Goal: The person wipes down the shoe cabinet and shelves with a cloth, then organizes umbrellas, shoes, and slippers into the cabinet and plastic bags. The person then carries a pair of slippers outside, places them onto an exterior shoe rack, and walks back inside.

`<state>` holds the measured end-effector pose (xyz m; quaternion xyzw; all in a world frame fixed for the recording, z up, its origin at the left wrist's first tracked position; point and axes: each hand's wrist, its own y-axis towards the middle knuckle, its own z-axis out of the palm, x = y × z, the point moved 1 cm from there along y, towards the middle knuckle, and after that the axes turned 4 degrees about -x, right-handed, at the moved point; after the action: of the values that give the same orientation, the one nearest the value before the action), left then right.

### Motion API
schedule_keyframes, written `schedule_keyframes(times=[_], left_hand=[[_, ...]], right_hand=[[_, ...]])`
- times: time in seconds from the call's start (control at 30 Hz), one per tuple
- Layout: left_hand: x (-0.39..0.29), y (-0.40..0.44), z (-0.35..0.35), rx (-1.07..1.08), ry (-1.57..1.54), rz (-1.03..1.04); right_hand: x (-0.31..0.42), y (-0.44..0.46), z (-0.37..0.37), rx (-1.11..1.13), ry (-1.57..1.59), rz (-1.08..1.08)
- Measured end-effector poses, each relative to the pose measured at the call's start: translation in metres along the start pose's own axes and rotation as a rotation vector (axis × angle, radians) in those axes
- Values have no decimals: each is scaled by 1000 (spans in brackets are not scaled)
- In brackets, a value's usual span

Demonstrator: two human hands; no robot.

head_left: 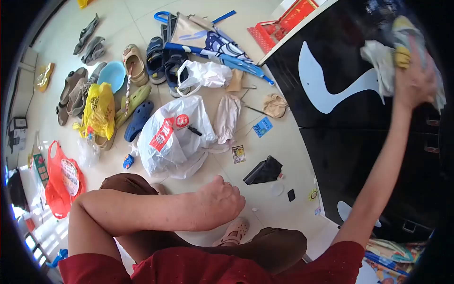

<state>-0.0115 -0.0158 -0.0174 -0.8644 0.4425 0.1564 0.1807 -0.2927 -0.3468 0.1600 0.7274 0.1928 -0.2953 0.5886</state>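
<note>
My right hand (417,83) is stretched out to the upper right and grips a crumpled cloth (407,38) with yellow, grey and white parts. The cloth lies against the glossy black cabinet (345,156), near a white curved shape (321,90) on its front. A whitish part of the bundle hangs to the left of my fingers. My left hand (220,202) is closed in a fist above my lap, with nothing showing in it. Its palm side is hidden.
A white plastic bag (177,142), folded umbrellas (217,52), several shoes (137,66), a yellow bag (99,106) and a light blue basin (112,75) lie on the tiled floor. Black plastic (264,170) lies near the cabinet; a red box (283,23) stands behind it.
</note>
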Motion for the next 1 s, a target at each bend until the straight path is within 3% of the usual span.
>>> schedule_keyframes(times=[0.07, 0.13, 0.2, 0.23, 0.27, 0.3, 0.33, 0.37, 0.4, 0.43, 0.5, 0.57, 0.67, 0.7, 0.77, 0.87, 0.93, 1.0], left_hand=[[-14, 6, 4, 25, -11, -8], [-23, 3, 11, 45, 16, -5], [-19, -6, 10, 38, -76, 24], [-12, -11, 7, 38, -116, 42], [11, -10, 8, 25, -258, -58], [45, -8, 4, 10, -399, -149], [80, 4, -18, 254, -294, -495], [151, 7, 8, 20, -126, -454], [220, 9, 34, -212, 55, -438], [257, 20, 19, -132, 159, -716], [330, 34, 27, -270, 512, -890], [408, 45, 67, -667, 836, -897], [416, 60, 53, -327, 302, -1230], [424, 64, 63, -407, 268, -1223], [442, 68, 71, -216, 140, -1202], [402, 67, 48, -997, 4, -1083], [380, 67, 19, -1399, 2, -826], [353, 56, -19, -1664, -42, -551]], right_hand=[[46, -61, 20, 164, -91, -119], [105, -139, 3, 347, 140, -366], [148, -224, -27, 693, 330, -425], [158, -269, -32, 629, 547, -454], [170, -312, -52, 955, 772, -10], [161, -344, -76, 978, 884, -181], [158, -373, -93, 1126, 971, -107], [153, -380, -121, 1013, 1075, -38], [149, -363, -152, 1059, 1095, 2], [145, -344, -185, 1116, 1107, 43], [140, -338, -229, 1333, 1343, 275], [144, -332, -268, 1425, 1471, 283], [145, -276, -306, 1672, 1150, -264], [144, -283, -308, 1698, 1182, -199], [135, -303, -313, 1743, 1256, -77], [126, -301, -308, 1866, 1264, -18], [125, -281, -288, 1627, 1200, -87], [130, -249, -255, 1369, 1144, -78]])
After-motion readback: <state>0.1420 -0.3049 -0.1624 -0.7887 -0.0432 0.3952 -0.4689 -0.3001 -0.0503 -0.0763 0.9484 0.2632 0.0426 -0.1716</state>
